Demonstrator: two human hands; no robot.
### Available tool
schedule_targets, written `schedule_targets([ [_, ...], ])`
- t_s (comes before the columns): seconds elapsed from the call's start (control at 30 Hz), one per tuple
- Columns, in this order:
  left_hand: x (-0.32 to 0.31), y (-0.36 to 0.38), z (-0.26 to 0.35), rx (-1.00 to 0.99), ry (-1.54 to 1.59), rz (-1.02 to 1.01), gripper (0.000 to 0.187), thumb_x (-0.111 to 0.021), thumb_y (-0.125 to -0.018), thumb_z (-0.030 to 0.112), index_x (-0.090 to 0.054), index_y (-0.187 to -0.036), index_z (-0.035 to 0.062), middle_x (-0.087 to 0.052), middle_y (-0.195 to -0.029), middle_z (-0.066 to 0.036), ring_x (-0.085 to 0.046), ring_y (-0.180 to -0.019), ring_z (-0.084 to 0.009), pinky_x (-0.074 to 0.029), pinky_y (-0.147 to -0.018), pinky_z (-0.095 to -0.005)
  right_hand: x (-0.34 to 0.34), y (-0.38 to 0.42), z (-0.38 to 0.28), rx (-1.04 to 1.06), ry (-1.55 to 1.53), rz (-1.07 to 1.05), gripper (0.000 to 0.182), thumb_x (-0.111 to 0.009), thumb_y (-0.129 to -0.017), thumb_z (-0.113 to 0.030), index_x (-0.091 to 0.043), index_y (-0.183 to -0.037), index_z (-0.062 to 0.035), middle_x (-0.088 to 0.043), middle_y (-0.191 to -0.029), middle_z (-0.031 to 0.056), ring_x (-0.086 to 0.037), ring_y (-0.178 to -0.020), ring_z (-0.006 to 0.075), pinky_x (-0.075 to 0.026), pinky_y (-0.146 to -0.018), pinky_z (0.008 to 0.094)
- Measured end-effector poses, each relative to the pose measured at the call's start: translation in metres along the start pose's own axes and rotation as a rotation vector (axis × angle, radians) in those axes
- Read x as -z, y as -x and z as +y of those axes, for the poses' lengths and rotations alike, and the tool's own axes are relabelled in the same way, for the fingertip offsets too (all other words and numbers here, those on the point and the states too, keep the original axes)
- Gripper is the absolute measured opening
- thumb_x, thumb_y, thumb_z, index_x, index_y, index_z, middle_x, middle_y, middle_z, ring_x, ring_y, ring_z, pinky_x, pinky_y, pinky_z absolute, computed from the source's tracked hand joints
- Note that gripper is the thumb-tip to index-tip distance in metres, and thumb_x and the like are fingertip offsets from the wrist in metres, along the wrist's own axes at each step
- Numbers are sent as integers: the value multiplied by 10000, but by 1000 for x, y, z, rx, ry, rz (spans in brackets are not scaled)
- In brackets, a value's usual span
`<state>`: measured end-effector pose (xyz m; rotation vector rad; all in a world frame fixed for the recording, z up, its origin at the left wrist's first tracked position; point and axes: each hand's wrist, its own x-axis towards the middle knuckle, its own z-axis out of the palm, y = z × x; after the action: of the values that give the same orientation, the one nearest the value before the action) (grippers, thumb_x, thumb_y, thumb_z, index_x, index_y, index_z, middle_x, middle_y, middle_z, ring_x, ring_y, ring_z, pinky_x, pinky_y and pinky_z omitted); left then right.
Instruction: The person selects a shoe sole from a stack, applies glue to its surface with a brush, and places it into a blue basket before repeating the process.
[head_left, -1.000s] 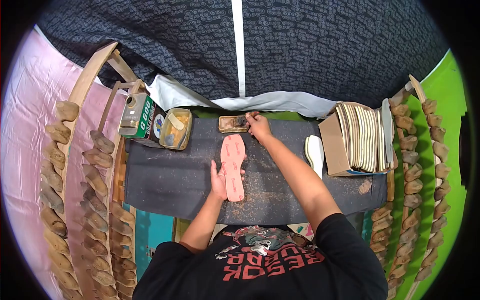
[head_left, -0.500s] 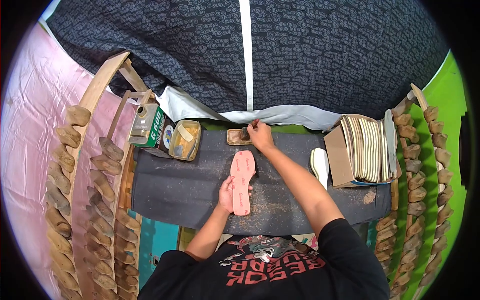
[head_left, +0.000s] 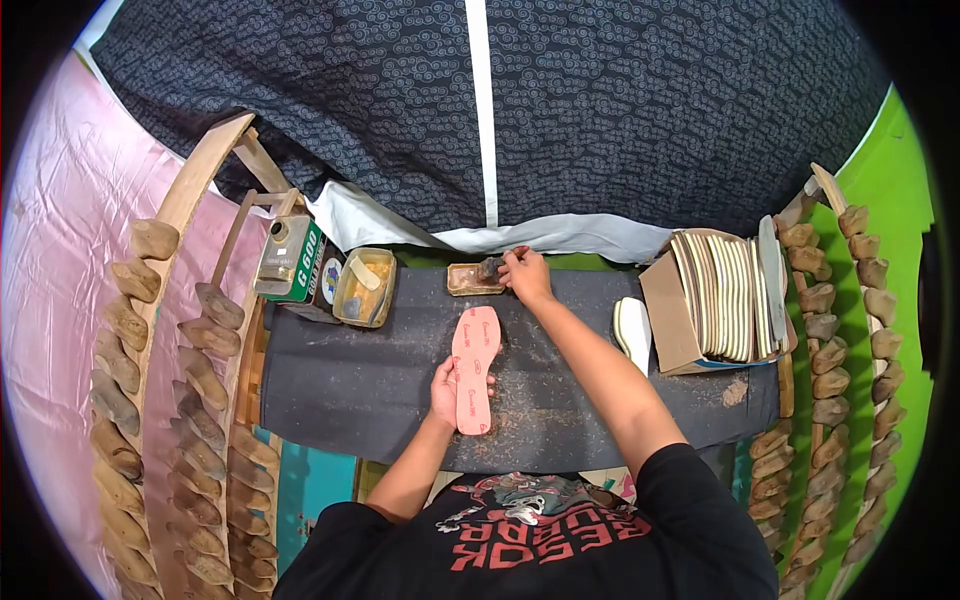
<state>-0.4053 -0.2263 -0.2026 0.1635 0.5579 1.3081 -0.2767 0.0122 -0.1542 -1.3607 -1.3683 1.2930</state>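
Note:
My left hand [head_left: 445,393] is wrapped around a pink insole [head_left: 477,372] with red printing, its thumb on the left edge and fingertips showing at the right. The insole is held lengthwise, printed face up, over the middle of the table. At the far edge, my right hand [head_left: 526,276] pinches a small dark block [head_left: 490,268] at the right end of a shallow tan tray [head_left: 462,290]. The exact kind of the block does not show. Pale soles [head_left: 632,335] lie to the right of my right forearm.
A cardboard box [head_left: 668,315] packed with upright insoles stands at right. A G 600 can [head_left: 288,258] and a plastic tub [head_left: 347,310] with a scraper-like piece sit at left. Racks of wooden shoe lasts [head_left: 122,325] flank both sides. Crumbs litter the dark tabletop [head_left: 330,380].
My right hand has shifted slightly right at the tray, and more of the dark block shows. My left hand still holds the insole. The view has moved a little.

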Motion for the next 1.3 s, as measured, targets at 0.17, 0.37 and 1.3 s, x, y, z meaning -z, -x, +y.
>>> schedule_targets([
  [0.17, -12, -7, 3, -19, 119, -63, 586, -343, -1029, 458, -550, -1387, 43, -685, -1238, -148, -688, -867, -285, -590, -718, -429, 2, 1, 7, 7, 22, -34, 282, -579, -1014, -239, -664, -995, 29, -729, -837, 134, -687, -619, 165, -534, -541, 284],
  [0.37, -6, -17, -2, 21, 65, -32, 595, -358, -1030, 467, -494, -1469, 90, -559, -1459, -146, -659, -880, -278, -569, -752, -435, 7, 5, -7, -35, -151, -13, 298, -570, -1029, -266, -620, -1039, 28, -720, -863, 141, -692, -635, 176, -551, -562, 288],
  [1.3, -104, -44, -4, 165, -42, -353, 598, -355, -1042, 518, -575, -1335, 46, -677, -1053, -154, -644, -903, -277, -525, -762, -420, 129, 127, -112, 425, 84, 316, 316, -537, -1069, -257, -653, -1026, 34, -680, -777, 89, -642, -618, 103, -499, -570, 243],
])
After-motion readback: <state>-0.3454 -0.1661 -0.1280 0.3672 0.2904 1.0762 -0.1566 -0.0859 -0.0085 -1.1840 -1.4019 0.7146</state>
